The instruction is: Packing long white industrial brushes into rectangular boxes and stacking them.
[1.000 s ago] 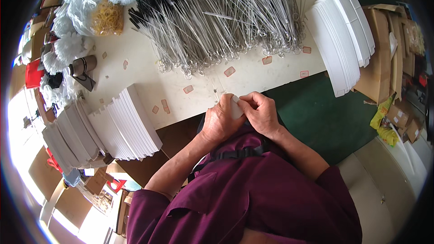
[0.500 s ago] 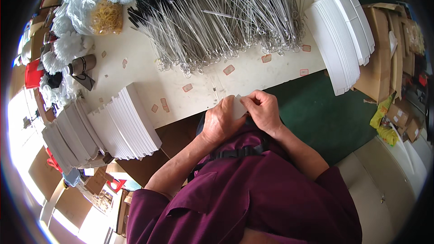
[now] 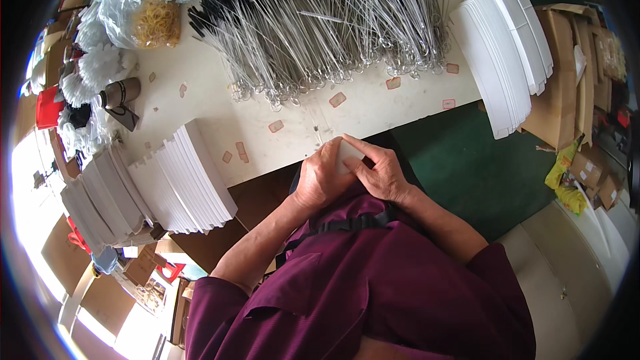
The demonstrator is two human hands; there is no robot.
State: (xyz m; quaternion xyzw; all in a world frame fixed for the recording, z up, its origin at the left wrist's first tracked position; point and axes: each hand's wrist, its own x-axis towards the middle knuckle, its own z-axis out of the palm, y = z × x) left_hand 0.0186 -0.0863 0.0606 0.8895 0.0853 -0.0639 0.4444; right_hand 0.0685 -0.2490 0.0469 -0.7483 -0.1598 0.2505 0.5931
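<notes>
I am holding a small white piece [image 3: 349, 155] in front of my tummy, close to the front edge of the table [image 3: 200, 87]. My left grip [image 3: 319, 179] is closing around its left side, with the fingers curling together. My right grip [image 3: 383, 175] is clamping on it too: the thumb is pressing on its front and the pointing finger is reaching over its top. My two hands are almost touching. I am wearing a purple top [image 3: 413, 280]. Past my hands, lots of thin wire brushes [image 3: 313, 33] are lying in a big heap, and their little loops are pointing toward me. White card stacks are sitting on both sides, one on the left [image 3: 187, 180] and one on the right [image 3: 493, 70]. Yellow bands [image 3: 157, 25] are bunching up at the far left, and a grey bottle [image 3: 121, 93] is lying nearer.
</notes>
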